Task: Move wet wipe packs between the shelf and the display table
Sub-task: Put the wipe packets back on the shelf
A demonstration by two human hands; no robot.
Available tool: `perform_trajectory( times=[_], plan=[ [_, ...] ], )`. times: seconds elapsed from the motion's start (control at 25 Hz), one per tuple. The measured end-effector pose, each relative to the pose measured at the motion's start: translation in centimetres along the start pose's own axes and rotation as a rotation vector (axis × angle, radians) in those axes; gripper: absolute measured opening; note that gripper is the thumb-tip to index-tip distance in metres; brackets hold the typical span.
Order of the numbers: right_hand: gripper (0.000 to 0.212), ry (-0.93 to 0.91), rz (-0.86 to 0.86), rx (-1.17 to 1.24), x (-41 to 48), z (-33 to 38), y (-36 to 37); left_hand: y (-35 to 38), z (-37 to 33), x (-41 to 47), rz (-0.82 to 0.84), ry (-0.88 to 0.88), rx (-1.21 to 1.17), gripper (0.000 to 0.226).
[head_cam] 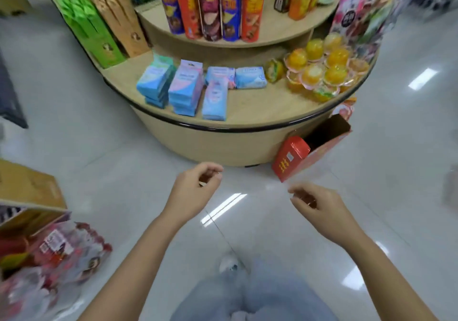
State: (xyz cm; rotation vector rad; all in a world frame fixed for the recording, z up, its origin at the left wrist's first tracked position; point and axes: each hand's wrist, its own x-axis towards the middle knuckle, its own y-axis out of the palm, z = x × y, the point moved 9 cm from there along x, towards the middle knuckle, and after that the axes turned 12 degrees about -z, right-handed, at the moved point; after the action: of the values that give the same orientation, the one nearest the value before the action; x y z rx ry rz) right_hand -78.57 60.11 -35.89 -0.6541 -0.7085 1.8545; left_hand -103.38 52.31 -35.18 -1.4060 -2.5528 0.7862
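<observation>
On the lower tier of the round beige wooden display table, blue-and-pink soft plastic wet wipe packs sit stacked left of centre, near the edge, probably for easy reach. Left hand and right hand are both loosely curled and empty, short of the table, likely heading in for a pick.
</observation>
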Motion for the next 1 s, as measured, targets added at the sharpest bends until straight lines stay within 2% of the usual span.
perform_trajectory(
  times=[0.16,0.32,0.44,0.56,0.68,0.76,0.88,1.0],
  plan=[
    [0.018,0.099,0.036,-0.011,5.0,-1.4,1.6,-1.0,-2.7,10.2,-0.018,0.047,-0.033,0.014],
    [0.016,0.144,0.063,-0.033,14.2,-1.4,4.2,-0.6,-1.5,19.6,-0.013,0.001,-0.035,0.01],
    [0.014,0.102,0.103,-0.048,23.0,1.8,6.1,-1.2,1.1,25.6,-0.035,-0.104,-0.004,0.012],
    [0.013,0.028,0.152,-0.058,32.2,6.7,8.6,-3.7,3.3,31.0,-0.143,-0.182,0.021,0.016],
    [0.016,-0.017,0.169,-0.025,38.9,11.9,12.3,-5.7,5.6,35.3,-0.214,-0.253,0.052,0.031],
    [0.017,0.025,0.145,0.059,41.8,13.9,15.1,-5.7,6.9,38.2,-0.182,-0.229,0.157,0.039],
    [0.021,0.192,0.132,0.154,43.4,14.1,19.4,-4.1,8.9,41.4,-0.044,-0.167,0.306,0.046],
    [0.026,0.389,0.079,0.206,42.9,12.2,23.1,-2.3,11.2,42.7,0.099,-0.185,0.261,0.051]
  ],
)
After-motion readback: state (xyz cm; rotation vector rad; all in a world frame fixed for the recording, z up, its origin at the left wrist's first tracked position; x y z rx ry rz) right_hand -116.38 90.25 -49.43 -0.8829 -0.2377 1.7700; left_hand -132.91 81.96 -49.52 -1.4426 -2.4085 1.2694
